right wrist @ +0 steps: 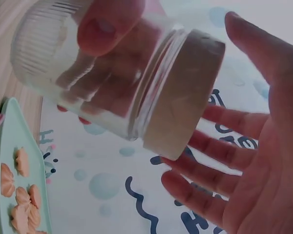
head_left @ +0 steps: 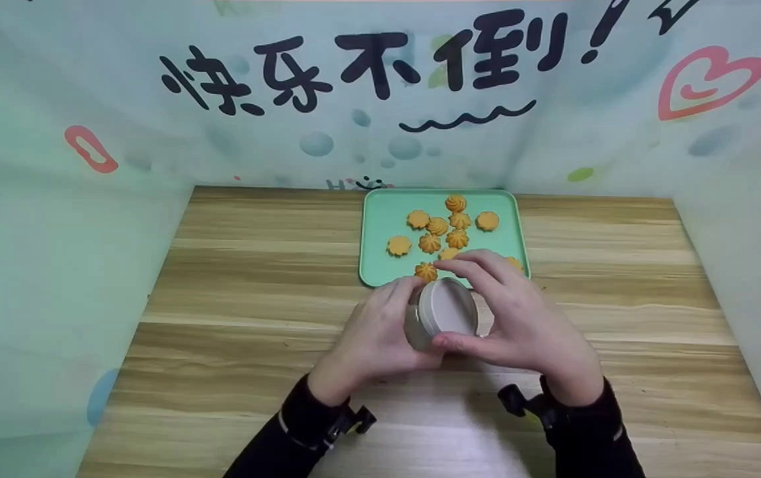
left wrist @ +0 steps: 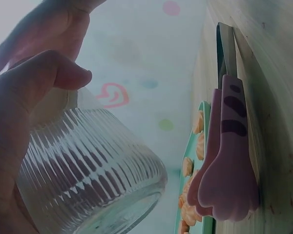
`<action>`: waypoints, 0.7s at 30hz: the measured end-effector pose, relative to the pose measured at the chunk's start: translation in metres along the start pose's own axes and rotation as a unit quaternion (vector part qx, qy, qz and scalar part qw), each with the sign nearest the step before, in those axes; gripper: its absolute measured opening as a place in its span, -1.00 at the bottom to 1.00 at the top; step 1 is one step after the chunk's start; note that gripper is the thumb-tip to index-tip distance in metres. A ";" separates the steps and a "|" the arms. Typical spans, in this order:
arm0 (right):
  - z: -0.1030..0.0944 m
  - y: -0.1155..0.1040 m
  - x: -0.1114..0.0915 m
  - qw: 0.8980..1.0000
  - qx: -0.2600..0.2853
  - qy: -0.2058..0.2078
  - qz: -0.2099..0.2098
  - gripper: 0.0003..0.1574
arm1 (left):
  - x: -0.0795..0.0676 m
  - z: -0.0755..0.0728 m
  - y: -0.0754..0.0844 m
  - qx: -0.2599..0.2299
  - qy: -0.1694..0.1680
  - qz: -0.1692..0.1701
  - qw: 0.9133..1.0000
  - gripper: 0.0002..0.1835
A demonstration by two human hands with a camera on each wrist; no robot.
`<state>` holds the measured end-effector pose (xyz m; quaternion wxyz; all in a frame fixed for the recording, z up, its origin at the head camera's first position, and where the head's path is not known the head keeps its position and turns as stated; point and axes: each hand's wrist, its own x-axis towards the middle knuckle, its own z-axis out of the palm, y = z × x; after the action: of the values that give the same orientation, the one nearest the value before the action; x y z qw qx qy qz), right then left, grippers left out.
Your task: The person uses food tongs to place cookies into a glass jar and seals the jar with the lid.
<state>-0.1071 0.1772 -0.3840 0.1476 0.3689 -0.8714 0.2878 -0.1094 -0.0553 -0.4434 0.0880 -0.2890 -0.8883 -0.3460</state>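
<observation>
A clear ribbed jar (left wrist: 93, 165) with a beige lid (right wrist: 185, 92) is held up off the table, tilted. My left hand (head_left: 380, 332) grips the jar's body, its thumb on one side and its fingers showing through the clear wall from behind. Around the lid my right hand (head_left: 526, 318) is spread wide; in the right wrist view the thumb stands apart from the lid, and the fingertips lie near its edge. Whether those fingertips touch it I cannot tell. The jar looks empty through its wall.
Behind the hands, a green tray (head_left: 380, 265) bears several flower-shaped cookies (head_left: 429, 243). Tongs with pink paw-shaped tips (left wrist: 227, 180) and a metal bend lie on the wooden table (head_left: 234, 312), seen in the left wrist view. A printed cloth (head_left: 274, 146) hangs around the table.
</observation>
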 end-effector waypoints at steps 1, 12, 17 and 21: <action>0.000 0.001 0.000 1.000 -0.003 -0.002 0.012 0.04 | 0.000 0.000 0.000 0.004 0.001 0.002 1.000 -0.04; 0.001 0.003 -0.001 0.999 0.002 -0.037 0.030 -0.15 | 0.000 0.001 -0.003 0.023 -0.002 0.005 1.000 -0.06; 0.002 0.004 0.000 0.999 0.026 -0.033 -0.027 -0.11 | 0.000 0.000 -0.002 0.013 -0.009 0.003 1.000 -0.01; 0.002 0.005 0.001 0.995 0.055 -0.030 -0.079 -0.07 | 0.000 -0.001 -0.002 0.003 -0.015 -0.004 1.000 0.02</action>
<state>-0.1113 0.1781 -0.3874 0.1228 0.4531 -0.8262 0.3114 -0.1104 -0.0574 -0.4441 0.0737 -0.2907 -0.8916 -0.3394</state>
